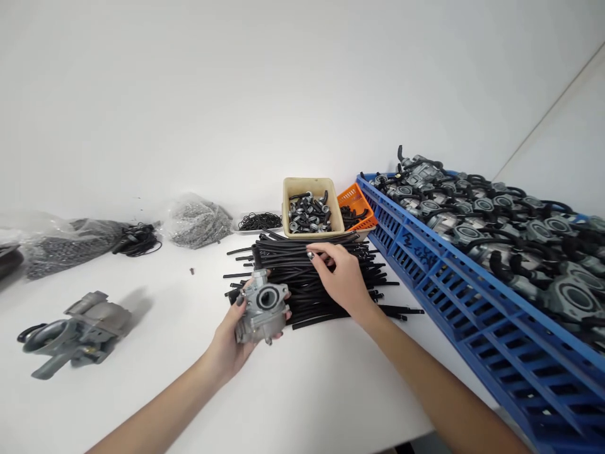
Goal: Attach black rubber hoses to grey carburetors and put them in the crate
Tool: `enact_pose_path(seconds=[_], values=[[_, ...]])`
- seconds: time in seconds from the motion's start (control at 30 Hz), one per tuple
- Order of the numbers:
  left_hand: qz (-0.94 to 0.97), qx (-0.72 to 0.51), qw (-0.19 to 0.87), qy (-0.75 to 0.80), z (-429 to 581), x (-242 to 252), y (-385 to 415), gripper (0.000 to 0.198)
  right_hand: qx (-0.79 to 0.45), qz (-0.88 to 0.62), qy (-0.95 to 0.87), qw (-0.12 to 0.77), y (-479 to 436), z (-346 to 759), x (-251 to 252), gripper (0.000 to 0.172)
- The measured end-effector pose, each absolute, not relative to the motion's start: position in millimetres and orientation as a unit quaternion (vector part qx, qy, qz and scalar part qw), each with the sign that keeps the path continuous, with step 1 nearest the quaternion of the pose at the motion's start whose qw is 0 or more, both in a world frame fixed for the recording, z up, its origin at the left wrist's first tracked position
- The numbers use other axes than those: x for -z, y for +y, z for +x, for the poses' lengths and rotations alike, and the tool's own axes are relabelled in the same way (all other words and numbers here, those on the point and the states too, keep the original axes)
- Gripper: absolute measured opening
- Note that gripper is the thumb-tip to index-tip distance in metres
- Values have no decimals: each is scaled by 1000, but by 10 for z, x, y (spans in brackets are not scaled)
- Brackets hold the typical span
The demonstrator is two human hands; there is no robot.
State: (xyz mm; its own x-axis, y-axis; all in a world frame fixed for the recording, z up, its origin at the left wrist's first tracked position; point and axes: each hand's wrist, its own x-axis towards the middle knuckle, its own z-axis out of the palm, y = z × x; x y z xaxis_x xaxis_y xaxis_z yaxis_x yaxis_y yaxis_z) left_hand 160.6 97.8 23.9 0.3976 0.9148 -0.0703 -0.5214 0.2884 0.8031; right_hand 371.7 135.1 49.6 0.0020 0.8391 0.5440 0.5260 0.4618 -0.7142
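My left hand [225,345] is wrapped around a grey metal carburetor [265,318], holding it above the table with its round bore facing up toward me. A short black tube stands up from the carburetor's top. To its right, my right hand [344,280] hovers over a pile of black rubber hoses [314,296], thumb and forefinger pinched together. Whatever sits between those fingertips, if anything, is too small to make out. Many hose ends stick out sideways beneath both hands.
A second carburetor [89,331] lies at left. Behind stand a cream bin [286,214] of small metal fittings, an orange basket [368,221], a heap of black rings [259,221] and bags of small parts [198,221]. A blue crate [444,290] full of carburetors lines the right.
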Motion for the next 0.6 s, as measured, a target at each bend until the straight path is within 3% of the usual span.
enact_pose_path(seconds=[0.1,0.23,0.37,0.6], values=[[311,-506,749,293,1620,-330,1015,71,10,-592,-704,393,1443,3863,-435,21],[289,-525,732,324,1637,-376,1023,59,68,-632,-704,317,1483,3943,-390,14],[295,-532,726,320,1646,-382,1010,51,57,-620,-713,323,1494,3957,-386,7],[286,-537,727,318,1632,-383,1019,42,27,-594,-709,379,1513,3938,-385,17]])
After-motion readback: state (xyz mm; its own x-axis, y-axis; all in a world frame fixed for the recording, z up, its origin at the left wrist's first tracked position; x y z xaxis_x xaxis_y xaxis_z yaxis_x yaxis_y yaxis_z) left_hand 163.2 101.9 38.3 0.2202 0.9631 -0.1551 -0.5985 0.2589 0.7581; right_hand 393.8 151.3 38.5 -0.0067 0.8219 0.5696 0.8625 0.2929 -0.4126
